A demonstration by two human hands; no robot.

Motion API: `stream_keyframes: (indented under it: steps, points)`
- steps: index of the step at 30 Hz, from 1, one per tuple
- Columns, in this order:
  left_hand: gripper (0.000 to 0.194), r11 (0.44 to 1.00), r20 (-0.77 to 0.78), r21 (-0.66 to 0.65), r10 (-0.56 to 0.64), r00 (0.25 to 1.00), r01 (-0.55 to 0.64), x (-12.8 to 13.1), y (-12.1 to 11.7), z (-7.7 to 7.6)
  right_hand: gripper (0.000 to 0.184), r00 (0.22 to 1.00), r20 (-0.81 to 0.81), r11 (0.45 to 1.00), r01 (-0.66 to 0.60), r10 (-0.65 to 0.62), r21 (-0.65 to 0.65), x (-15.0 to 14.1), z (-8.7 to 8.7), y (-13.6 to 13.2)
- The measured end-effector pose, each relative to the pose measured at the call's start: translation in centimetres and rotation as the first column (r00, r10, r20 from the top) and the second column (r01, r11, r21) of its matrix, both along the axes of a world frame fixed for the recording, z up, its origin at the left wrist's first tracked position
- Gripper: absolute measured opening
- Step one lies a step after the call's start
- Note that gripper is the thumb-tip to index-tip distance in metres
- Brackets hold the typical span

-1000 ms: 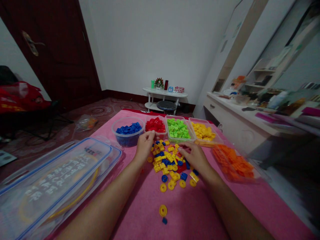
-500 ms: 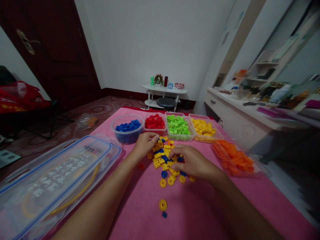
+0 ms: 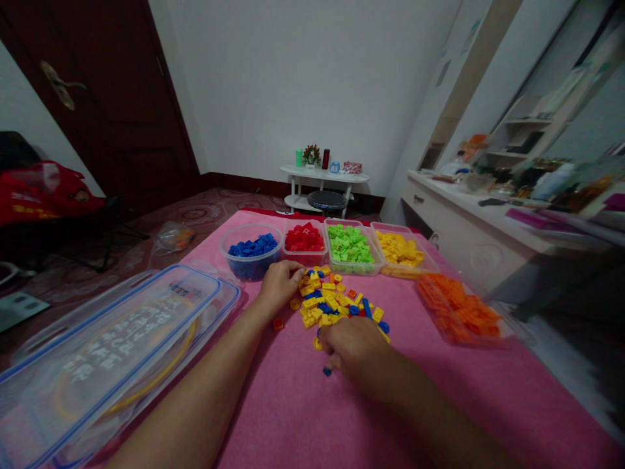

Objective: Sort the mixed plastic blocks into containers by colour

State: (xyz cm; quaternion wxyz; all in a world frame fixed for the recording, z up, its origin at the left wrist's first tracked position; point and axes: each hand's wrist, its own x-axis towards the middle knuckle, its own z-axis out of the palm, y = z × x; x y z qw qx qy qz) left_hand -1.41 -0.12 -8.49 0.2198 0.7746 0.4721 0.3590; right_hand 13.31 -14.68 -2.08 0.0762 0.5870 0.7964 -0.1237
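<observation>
A mixed pile of yellow, blue and red toy building bricks and wheels lies on the pink cloth. My left hand rests against the pile's far left edge, fingers bent and pressed together; whatever they hold is hidden. Low over the near side of the pile is my right hand, its fingers curled downward and covering several pieces. A small blue piece shows just beside its fingertips, and a yellow wheel is partly visible by its index finger. One red brick sits apart, near my left wrist.
Behind the pile stand a round tub of blue bricks and boxes of red, green and yellow bricks. Orange bricks fill a clear box at right. A lidded clear container lies at left.
My right hand has moved from the pile's right side toward me and is lower. The nearest blue piece is now farther from me, and the yellow wheel beside it no longer shows there.
</observation>
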Motion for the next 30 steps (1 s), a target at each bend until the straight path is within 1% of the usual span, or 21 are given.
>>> stream_keyframes:
  steps: [1, 3, 6, 8, 9, 11, 13, 16, 18, 21, 23, 25, 26, 28, 30]
  points:
    - [0.024, 1.000, -0.016, 0.009, -0.005, 1.000, 0.005, 0.1, -0.2, 0.0, 0.011, 0.997, 0.043, 0.998, 0.059, -0.059, 0.011, 0.6, 0.4, 0.7]
    - [0.024, 0.999, -0.029, 0.041, -0.019, 0.999, 0.020, 0.3, -0.6, 0.3, 0.015, 0.985, 0.069, 0.984, 0.152, -0.158, 0.090, 2.0, 0.7, 1.7]
    - [0.024, 0.994, -0.020, 0.075, -0.081, 0.997, 0.082, 0.6, -1.2, 1.1, 0.013, 0.971, -0.065, 0.952, 0.239, -0.230, 0.194, 4.2, 0.4, 2.5]
    - [0.022, 0.982, -0.063, 0.050, -0.178, 0.982, 0.182, 0.8, -1.6, 1.9, 0.012, 0.955, -0.149, 0.929, 0.287, -0.258, 0.233, 5.4, 0.1, 2.8]
    - [0.021, 0.970, -0.115, 0.016, -0.239, 0.964, 0.242, 0.9, -1.8, 2.3, 0.012, 0.948, -0.177, 0.919, 0.302, -0.263, 0.253, 5.9, 0.0, 2.9]
    - [0.015, 0.937, -0.263, -0.070, -0.348, 0.900, 0.342, 1.2, -2.3, 3.0, 0.011, 0.944, -0.201, 0.907, 0.312, -0.262, 0.282, 6.4, -0.2, 3.1]
    - [0.016, 0.921, -0.412, -0.122, -0.386, 0.825, 0.370, 1.5, -2.9, 3.6, 0.012, 0.946, -0.193, 0.910, 0.307, -0.259, 0.281, 6.7, -0.4, 3.2]
    - [0.027, 0.931, -0.551, -0.125, -0.352, 0.757, 0.342, 1.9, -3.8, 4.5, 0.018, 0.951, -0.165, 0.925, 0.297, -0.263, 0.238, 6.7, -0.6, 3.4]
    - [0.027, 0.942, -0.610, -0.109, -0.316, 0.726, 0.318, 2.2, -4.2, 5.0, 0.022, 0.953, -0.139, 0.931, 0.294, -0.268, 0.216, 6.7, -0.7, 3.4]
    - [0.024, 0.957, -0.661, -0.075, -0.258, 0.705, 0.280, 2.4, -4.6, 5.1, 0.019, 0.952, -0.075, 0.935, 0.306, -0.297, 0.179, 6.7, -0.4, 3.3]
    - [0.025, 0.959, -0.654, -0.070, -0.251, 0.713, 0.274, 2.6, -4.6, 4.8, 0.020, 0.945, -0.047, 0.926, 0.328, -0.325, 0.185, 6.6, -0.1, 3.2]
    - [0.023, 0.960, -0.631, -0.069, -0.254, 0.733, 0.273, 2.8, -4.5, 4.3, 0.024, 0.939, -0.065, 0.909, 0.342, -0.336, 0.239, 6.3, 0.1, 3.0]
    - [0.023, 0.960, -0.615, -0.066, -0.252, 0.747, 0.271, 2.9, -4.5, 4.0, 0.026, 0.943, -0.090, 0.905, 0.332, -0.319, 0.266, 6.1, 0.1, 2.9]
    - [0.023, 0.962, -0.580, -0.068, -0.255, 0.774, 0.266, 2.9, -4.3, 3.4, 0.028, 0.961, -0.153, 0.918, 0.266, -0.229, 0.294, 5.3, -0.2, 2.7]
    - [0.024, 0.960, -0.541, -0.073, -0.265, 0.798, 0.269, 2.8, -4.2, 3.1, 0.026, 0.974, -0.191, 0.943, 0.173, -0.121, 0.286, 4.3, -0.6, 2.6]
